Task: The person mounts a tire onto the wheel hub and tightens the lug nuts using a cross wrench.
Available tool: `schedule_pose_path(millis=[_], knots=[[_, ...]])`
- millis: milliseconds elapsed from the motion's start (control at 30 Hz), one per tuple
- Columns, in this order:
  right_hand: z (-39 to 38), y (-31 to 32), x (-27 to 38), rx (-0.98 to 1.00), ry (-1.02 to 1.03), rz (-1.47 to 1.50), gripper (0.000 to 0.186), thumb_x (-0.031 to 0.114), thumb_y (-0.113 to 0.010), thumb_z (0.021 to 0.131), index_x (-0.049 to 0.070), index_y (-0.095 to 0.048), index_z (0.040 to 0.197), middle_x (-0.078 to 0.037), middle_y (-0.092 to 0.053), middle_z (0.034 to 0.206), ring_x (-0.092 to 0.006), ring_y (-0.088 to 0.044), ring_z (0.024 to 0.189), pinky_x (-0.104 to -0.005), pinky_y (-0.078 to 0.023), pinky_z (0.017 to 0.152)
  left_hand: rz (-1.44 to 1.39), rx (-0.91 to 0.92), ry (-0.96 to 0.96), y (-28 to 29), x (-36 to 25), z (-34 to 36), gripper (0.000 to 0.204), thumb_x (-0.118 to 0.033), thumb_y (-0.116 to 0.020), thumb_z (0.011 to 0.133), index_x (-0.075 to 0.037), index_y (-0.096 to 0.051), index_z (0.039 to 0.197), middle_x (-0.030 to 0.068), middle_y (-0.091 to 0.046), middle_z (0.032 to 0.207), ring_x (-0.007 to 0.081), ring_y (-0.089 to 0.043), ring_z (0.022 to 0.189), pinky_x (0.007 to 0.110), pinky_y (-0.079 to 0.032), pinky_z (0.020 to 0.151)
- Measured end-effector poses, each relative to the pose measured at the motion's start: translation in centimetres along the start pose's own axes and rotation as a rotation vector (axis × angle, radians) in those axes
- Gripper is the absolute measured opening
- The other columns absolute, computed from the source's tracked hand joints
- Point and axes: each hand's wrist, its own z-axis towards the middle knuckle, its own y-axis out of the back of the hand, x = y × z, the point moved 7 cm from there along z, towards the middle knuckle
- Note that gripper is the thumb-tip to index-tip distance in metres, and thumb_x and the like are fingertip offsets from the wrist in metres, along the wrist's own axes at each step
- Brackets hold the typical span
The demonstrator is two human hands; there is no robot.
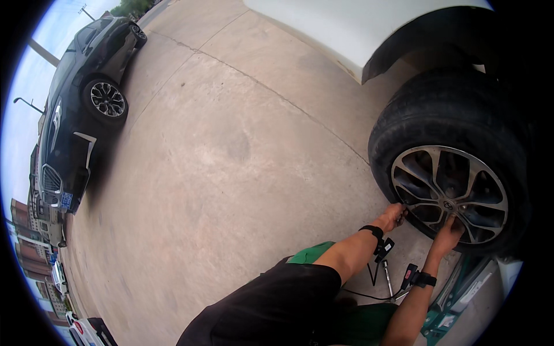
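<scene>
A car wheel [447,190] with a black tyre and a silver-and-black spoked rim stands upright at the right, beneath the white car's wheel arch. My left hand [395,215] is at the rim's lower left edge, fingers curled in; what they hold, if anything, is too small to make out. Close to the hub, my right hand [449,233] reaches in with its fingertips pressed together just below the centre cap [448,204]. Whatever lies between those fingertips is hidden. Below my hands, a metal wrench [388,278] lies on the ground.
The white car's body [340,29] overhangs the wheel. Green metal equipment [441,323] lies at the lower right. A black cable [363,295] runs between my wrists, each banded with a small device. A dark car [86,98] is parked on the concrete at the far left.
</scene>
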Motion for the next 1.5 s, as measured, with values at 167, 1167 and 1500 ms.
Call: schedule_pose_path(millis=[167, 1167, 1500], knots=[[0.3, -0.1, -0.7, 0.053, -0.083, -0.059, 0.049, 0.039, -0.052, 0.095, -0.006, -0.059, 0.114, -0.023, -0.065, 0.109, -0.0378, -0.062, 0.102, -0.0416, -0.047, 0.088, -0.018, -0.007, -0.001, 0.2, 0.3, 0.4, 0.011, -0.018, -0.052, 0.092, -0.012, -0.053, 0.083, 0.0001, -0.054, 0.073, 0.0113, -0.047, 0.061, 0.027, -0.040, 0.056], [-0.1, 0.1, 0.5, 0.027, -0.033, -0.009, 0.042, 0.033, -0.055, 0.094, -0.005, -0.059, 0.112, -0.021, -0.067, 0.108, -0.0333, -0.065, 0.099, -0.0397, -0.048, 0.087, -0.026, 0.010, 0.007, 0.2, 0.3, 0.2, 0.009, -0.017, -0.052, 0.092, -0.011, -0.053, 0.084, 0.0000, -0.054, 0.074, 0.0111, -0.047, 0.061, 0.027, -0.040, 0.056], [0.6, -0.6, -0.8, 0.058, -0.094, 0.027, 0.044, 0.035, -0.055, 0.093, -0.004, -0.061, 0.111, -0.020, -0.067, 0.107, -0.0346, -0.064, 0.100, -0.0406, -0.047, 0.087, -0.016, 0.013, -0.016, 0.0, 0.2, 0.8, 0.009, -0.014, -0.052, 0.090, -0.011, -0.054, 0.082, 0.0003, -0.054, 0.073, 0.0115, -0.046, 0.060, 0.027, -0.040, 0.055]])
